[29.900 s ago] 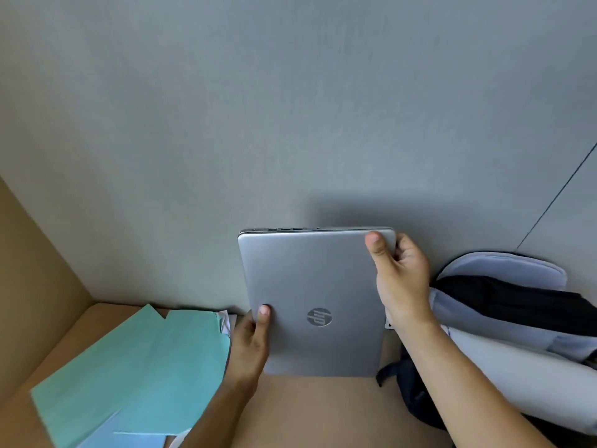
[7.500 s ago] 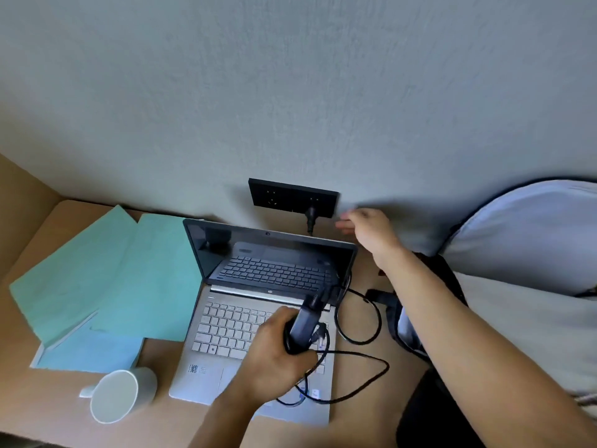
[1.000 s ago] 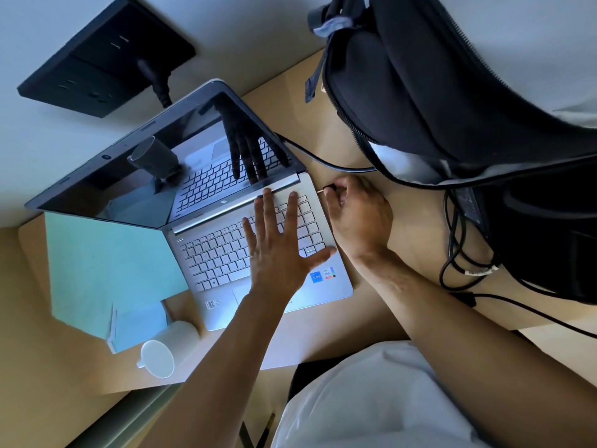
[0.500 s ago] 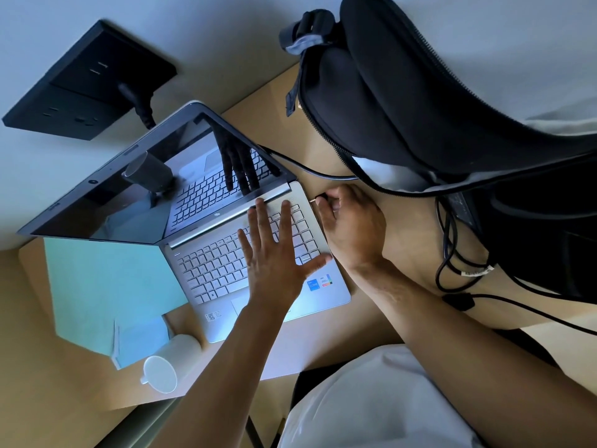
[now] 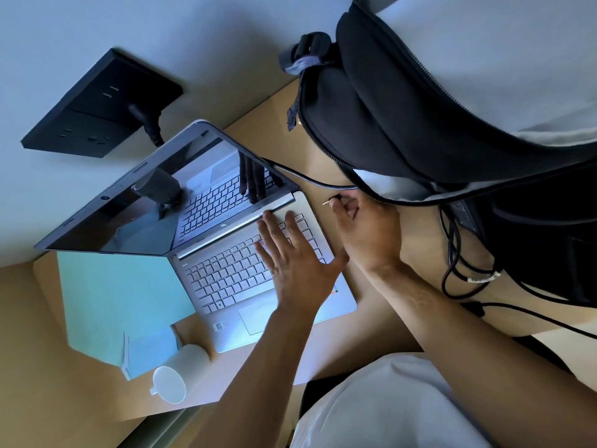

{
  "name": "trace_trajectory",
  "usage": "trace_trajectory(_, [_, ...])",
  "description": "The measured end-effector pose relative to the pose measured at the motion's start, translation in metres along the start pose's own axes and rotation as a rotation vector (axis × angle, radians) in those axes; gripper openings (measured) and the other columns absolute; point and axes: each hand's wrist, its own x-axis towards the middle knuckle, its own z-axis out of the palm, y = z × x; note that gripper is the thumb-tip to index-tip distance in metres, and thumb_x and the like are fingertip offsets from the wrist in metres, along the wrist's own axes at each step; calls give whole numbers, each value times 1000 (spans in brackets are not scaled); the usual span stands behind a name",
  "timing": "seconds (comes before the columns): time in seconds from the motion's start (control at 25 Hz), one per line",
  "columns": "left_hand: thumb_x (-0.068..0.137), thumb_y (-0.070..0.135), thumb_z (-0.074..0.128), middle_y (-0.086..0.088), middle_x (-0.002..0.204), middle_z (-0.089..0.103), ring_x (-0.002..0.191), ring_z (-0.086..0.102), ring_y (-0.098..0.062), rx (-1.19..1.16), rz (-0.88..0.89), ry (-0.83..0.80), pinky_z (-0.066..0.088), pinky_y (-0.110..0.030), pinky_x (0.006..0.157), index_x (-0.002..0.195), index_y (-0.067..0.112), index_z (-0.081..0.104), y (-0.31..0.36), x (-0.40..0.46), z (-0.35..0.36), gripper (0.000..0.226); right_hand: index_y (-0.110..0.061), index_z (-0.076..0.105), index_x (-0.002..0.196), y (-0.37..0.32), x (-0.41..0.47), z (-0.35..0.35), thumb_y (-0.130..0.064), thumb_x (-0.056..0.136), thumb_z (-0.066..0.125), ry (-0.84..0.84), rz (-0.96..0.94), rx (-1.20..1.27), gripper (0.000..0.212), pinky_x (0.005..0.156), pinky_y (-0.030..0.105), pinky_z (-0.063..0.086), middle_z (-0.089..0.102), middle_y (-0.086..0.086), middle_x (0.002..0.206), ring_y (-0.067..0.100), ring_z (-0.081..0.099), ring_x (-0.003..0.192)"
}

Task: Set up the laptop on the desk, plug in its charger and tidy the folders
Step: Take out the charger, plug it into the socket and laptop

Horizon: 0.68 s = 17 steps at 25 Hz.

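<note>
Laptop (image 5: 226,286): open on the desk (image 5: 381,318), screen dark.
Left hand (image 5: 297,263): fingers spread flat on the right side of the keyboard.
Right hand (image 5: 368,231): pinches the charger plug (image 5: 334,199), just beside the laptop's right edge, apart from it.
Cable (image 5: 310,179): runs behind the screen toward the wall socket (image 5: 100,105).
Folders (image 5: 116,302): teal, left of the laptop, partly under it.
Mug (image 5: 177,373): white, on its side, near the folders.
Backpack (image 5: 436,130): black, far right.

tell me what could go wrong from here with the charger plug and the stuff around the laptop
1. The right hand pinches the charger plug beside the laptop, its tip not yet in; a skewed push might bend it.
2. The cable runs under the backpack, so tugging may snag.
3. The white mug lies on its side near the desk edge; nudging the laptop, which the left hand presses, could roll it off.
</note>
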Motion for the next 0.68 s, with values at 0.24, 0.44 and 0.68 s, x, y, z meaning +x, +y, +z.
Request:
trace_trajectory(0.24, [69, 70, 65, -11, 159, 18, 151, 10, -31, -52, -48, 79, 11, -62, 119, 145, 18, 32, 0, 5, -2, 99, -17, 66, 64, 11, 8, -10, -31, 93, 59, 15, 9, 80, 33, 75, 41, 53, 70, 2, 64, 26, 68, 70])
trace_trajectory(0.44, [79, 41, 67, -8, 126, 55, 112, 50, -32, -51, 165, 384, 41, -47, 99, 123, 13, 57, 6, 20, -30, 53, -17, 74, 74, 12, 6, -8, -45, 91, 50, -66, 58, 26, 41, 74, 39, 53, 72, -2, 65, 23, 69, 70])
trace_trajectory(0.68, [78, -5, 60, -8, 140, 45, 90, 66, -33, 487, 499, -68, 50, -41, 62, 134, 8, 44, 22, 57, -69, 60, -15, 75, 84, 8, 18, -6, -43, 92, 55, 11, 44, 37, 36, 94, 30, 43, 76, -1, 82, 24, 70, 91])
